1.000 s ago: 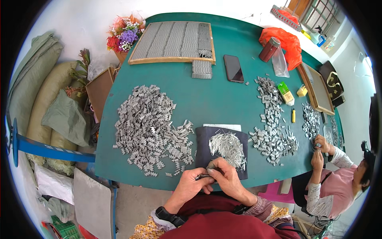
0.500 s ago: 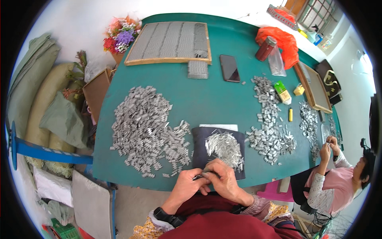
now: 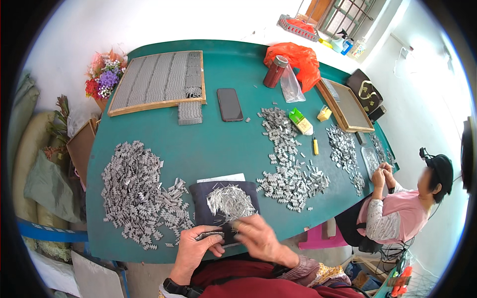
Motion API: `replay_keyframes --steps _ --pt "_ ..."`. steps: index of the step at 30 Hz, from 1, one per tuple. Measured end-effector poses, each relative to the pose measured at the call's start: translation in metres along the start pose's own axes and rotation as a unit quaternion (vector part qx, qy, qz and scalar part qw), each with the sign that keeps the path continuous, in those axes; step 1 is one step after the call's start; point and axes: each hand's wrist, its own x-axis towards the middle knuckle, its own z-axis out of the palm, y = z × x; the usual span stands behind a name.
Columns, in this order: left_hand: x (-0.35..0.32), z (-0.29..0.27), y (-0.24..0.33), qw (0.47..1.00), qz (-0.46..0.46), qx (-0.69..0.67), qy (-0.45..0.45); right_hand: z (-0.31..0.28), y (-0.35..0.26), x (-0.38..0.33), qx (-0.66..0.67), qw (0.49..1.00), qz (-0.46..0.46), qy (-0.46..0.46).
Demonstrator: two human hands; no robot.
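Observation:
My left hand (image 3: 198,249) is closed, pinching a small grey toothed metal piece (image 3: 211,235) between thumb and fingers, at the table's near edge. My right hand (image 3: 261,239) is apart from it, at the near side of a heap of thin shiny metal pins (image 3: 230,200). Its fingers are smeared by motion, so whether they hold a pin is unclear. The pins lie on a dark cloth pad (image 3: 202,211), with a white sheet (image 3: 221,178) showing behind it. A large pile of grey toothed pieces (image 3: 131,186) lies left of the pad, another pile (image 3: 283,184) to its right.
On the green table (image 3: 233,149) are a wood-framed tray of grey links (image 3: 154,77), a phone (image 3: 229,105), a dark red flask (image 3: 275,72), a red bag (image 3: 303,62), a yellow-handled tool (image 3: 315,146) and a second framed tray (image 3: 348,107). A co-worker (image 3: 397,208) sits at the right.
My right hand has come away from my left and moved to the pins. The left still pinches its piece. The whole view has swung, shifting the table leftward and lower in the picture.

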Motion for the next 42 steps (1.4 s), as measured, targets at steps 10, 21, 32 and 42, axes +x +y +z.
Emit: replay_keyframes --steps 10,21,32,42 --pt "0.004 0.002 -0.013 0.998 -0.026 0.0 -0.049 -0.059 0.081 0.006 -0.306 0.951 0.026 0.044" --pt "0.008 0.007 -0.016 0.998 -0.039 0.005 -0.045 -0.061 0.085 -0.013 -0.232 0.962 0.061 0.127" --pt "0.006 0.011 -0.017 0.999 -0.029 0.008 -0.018 -0.051 0.075 -0.014 -0.249 0.963 0.084 0.061" --pt "0.026 0.043 -0.004 0.998 -0.02 0.049 -0.045 -0.049 0.042 -0.023 0.108 0.959 0.243 0.095"
